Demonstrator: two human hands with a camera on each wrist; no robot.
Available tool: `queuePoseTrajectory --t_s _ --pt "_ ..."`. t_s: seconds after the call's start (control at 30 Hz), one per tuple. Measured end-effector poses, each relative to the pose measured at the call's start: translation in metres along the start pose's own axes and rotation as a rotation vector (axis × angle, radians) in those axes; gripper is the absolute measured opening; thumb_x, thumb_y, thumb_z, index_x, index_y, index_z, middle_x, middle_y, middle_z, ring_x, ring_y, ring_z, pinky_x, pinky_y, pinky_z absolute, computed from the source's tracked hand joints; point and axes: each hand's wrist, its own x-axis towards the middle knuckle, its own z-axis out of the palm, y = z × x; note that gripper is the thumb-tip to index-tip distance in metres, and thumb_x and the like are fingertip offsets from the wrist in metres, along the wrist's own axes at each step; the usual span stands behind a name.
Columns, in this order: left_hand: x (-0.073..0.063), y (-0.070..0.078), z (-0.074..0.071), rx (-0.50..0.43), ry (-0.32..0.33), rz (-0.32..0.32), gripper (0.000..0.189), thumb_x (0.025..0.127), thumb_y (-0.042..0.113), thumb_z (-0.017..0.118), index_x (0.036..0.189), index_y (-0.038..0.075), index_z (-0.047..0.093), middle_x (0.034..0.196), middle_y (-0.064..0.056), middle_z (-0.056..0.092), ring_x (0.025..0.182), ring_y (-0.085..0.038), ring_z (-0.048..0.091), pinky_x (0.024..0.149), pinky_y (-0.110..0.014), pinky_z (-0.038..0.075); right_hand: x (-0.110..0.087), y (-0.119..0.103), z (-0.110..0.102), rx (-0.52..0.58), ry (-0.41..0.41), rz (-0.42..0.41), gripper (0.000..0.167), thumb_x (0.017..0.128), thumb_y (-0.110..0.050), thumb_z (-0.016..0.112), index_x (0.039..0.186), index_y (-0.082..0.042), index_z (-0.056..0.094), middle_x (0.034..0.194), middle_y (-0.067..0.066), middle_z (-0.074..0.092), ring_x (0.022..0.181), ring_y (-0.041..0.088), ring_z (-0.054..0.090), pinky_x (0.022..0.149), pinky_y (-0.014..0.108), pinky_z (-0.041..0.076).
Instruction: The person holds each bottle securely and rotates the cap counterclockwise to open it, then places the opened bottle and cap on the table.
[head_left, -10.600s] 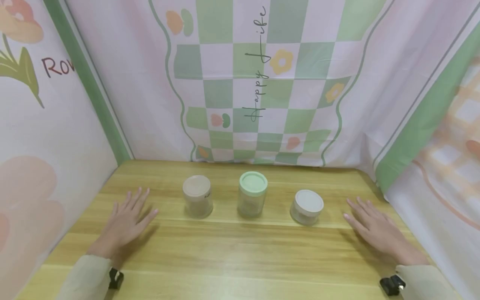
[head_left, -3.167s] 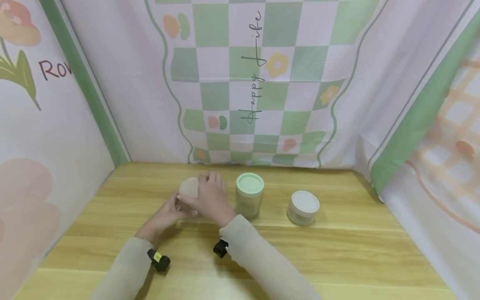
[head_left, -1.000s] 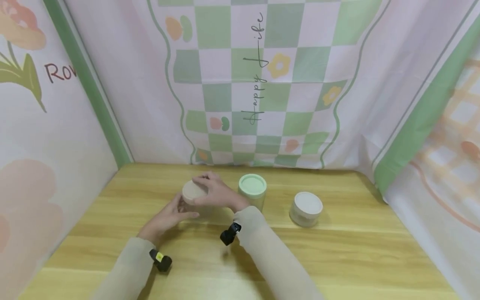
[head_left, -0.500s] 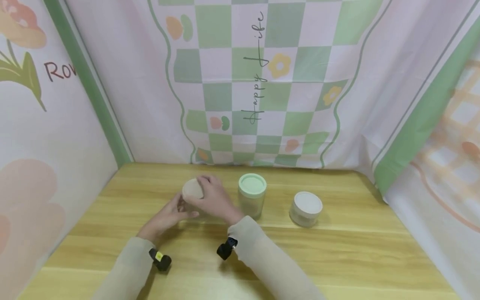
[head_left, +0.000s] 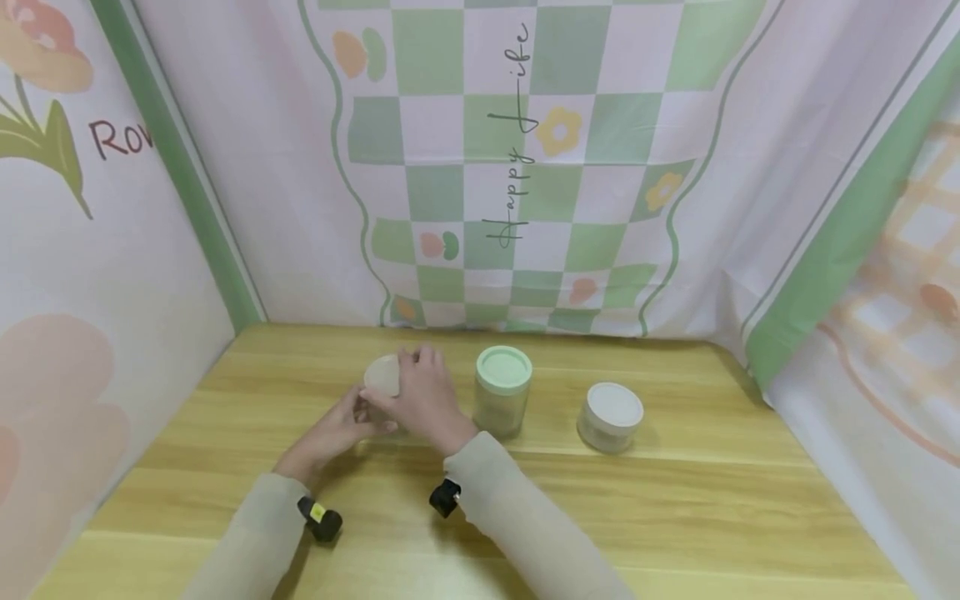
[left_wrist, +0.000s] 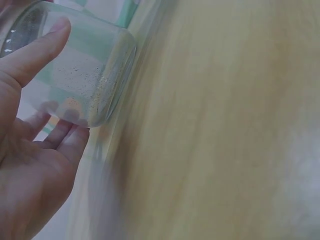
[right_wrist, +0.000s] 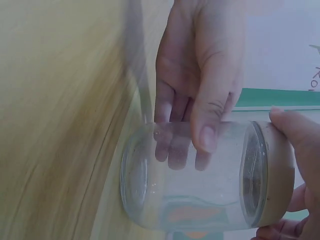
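Observation:
A clear glass jar [right_wrist: 225,200] with a beige lid [head_left: 381,377] stands upright at the left of a row of jars. My left hand [head_left: 330,435] holds its glass body, the thumb on the near side and the fingers round the far side, as the left wrist view shows. My right hand [head_left: 429,402] grips the lid's rim from above, thumb and fingers on opposite sides. In the right wrist view the lid sits on the jar's mouth, and the glass looks see-through with small specks. Part of the lid is hidden beneath my right hand.
A taller jar with a mint-green lid [head_left: 504,368] stands close to the right of my right hand. Farther right is a short jar with a white lid [head_left: 613,407]. The wooden table [head_left: 675,508] ends at patterned curtains [head_left: 495,183] behind and at the sides.
At first both hands lay spread on the table; since then they have come to the beige-lidded jar. Over the last second my right hand has turned on the lid, its wrist shifting left and nearer me.

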Motion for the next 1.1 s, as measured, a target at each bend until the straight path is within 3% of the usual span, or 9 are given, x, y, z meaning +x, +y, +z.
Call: queuePoseTrajectory --t_s 0.53,0.67,1.1 --pt "0.001 -0.002 -0.003 0.007 0.002 -0.034 0.095 0.090 0.031 0.076 0.159 0.013 0.014 0.162 -0.017 0.022 0.145 -0.043 0.024 0.111 -0.072 0.016 0.000 0.005 0.001 0.085 -0.003 -0.040 0.080 0.089 -0.064 0.063 0.134 0.002 0.058 0.118 0.013 0.051 0.104 0.023 0.046 0.078 0.029 0.048" --pt "0.001 -0.001 -0.003 -0.003 -0.004 -0.036 0.096 0.090 0.031 0.076 0.160 0.013 0.013 0.162 -0.015 0.022 0.146 -0.042 0.025 0.112 -0.070 0.017 0.002 0.009 -0.004 0.130 -0.046 -0.062 0.073 0.089 -0.062 0.065 0.130 -0.001 0.061 0.122 0.014 0.052 0.106 0.024 0.047 0.079 0.030 0.047" --pt "0.003 -0.001 -0.005 -0.004 -0.043 0.013 0.099 0.091 0.026 0.075 0.161 0.012 0.006 0.163 -0.018 0.018 0.146 -0.043 0.021 0.115 -0.065 0.018 0.020 0.027 -0.022 0.339 -0.305 -0.122 0.076 0.087 -0.049 0.072 0.146 -0.006 0.051 0.141 0.015 0.047 0.123 0.028 0.043 0.091 0.039 0.050"
